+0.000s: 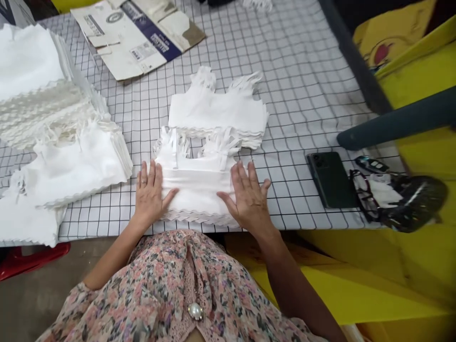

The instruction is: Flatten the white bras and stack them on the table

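Note:
A small stack of white cut fabric pieces point(195, 185) with scalloped edges lies at the near edge of the checked table point(302, 85). My left hand point(151, 192) rests flat on its left side, fingers stretched out. On the stack's right side my right hand point(247, 194) lies flat too, fingers spread. Just behind this stack sits a second stack of white pieces point(217, 114), touched by neither hand.
Bigger piles of white pieces point(53, 123) fill the table's left side. A flattened cardboard box point(135, 33) lies at the back. A dark phone point(330, 179), glasses point(363, 194) and a key fob point(372, 165) lie at the right. A dark chair back point(395, 121) stands beyond.

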Tool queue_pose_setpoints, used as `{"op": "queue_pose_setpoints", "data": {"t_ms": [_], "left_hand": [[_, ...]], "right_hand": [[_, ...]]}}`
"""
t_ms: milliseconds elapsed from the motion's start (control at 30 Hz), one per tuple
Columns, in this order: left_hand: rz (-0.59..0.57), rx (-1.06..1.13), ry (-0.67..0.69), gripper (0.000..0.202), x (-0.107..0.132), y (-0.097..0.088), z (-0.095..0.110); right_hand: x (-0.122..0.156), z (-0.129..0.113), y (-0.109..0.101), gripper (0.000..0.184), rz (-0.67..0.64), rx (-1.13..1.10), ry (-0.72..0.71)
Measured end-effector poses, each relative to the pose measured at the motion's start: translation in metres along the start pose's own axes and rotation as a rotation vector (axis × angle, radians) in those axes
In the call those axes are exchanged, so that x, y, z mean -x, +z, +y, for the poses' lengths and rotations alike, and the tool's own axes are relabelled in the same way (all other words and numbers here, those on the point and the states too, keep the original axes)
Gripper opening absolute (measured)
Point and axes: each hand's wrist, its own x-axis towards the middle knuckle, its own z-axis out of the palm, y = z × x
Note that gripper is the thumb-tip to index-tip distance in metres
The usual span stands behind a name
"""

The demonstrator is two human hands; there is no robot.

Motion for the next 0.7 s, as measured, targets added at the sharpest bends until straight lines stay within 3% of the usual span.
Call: {"op": "queue_pose_setpoints", "data": {"t_ms": [67,133,200,267,367,467,567,700], "left_hand": [[0.000,0.040,0.004,0.083,-0.010,-0.012,-0.004],[0.026,0.133,0.022,0.071,-0.034,-0.027,-0.006],[0.069,0.247,0.048,0.060,-0.073,-0.041,-0.006],[0.086,0.333,0.032,0.049,-0.122,-0.048,-0.005],[0.044,0.417,-0.125,0.034,-0.195,-0.039,-0.006],[0.013,0.482,-0.329,0.024,-0.246,-0.020,-0.010],[0.031,0.521,-0.444,0.027,-0.272,-0.004,-0.015],[0.052,0.535,-0.467,0.030,-0.282,0.007,-0.018]], "right_hand": [[-0.015,0.013,-0.006,0.068,0.072,-0.111,-0.004],[-0.045,0.031,-0.015,0.057,0.201,-0.230,0.028],[-0.088,0.053,-0.024,0.045,0.336,-0.294,0.092],[-0.136,0.075,-0.030,0.032,0.390,-0.280,0.172],[-0.200,0.100,-0.029,0.017,0.373,-0.210,0.330],[-0.240,0.112,-0.019,0.013,0.332,-0.186,0.435],[-0.255,0.114,-0.011,0.019,0.309,-0.232,0.472],[-0.256,0.116,-0.011,0.024,0.358,-0.266,0.493]]}}
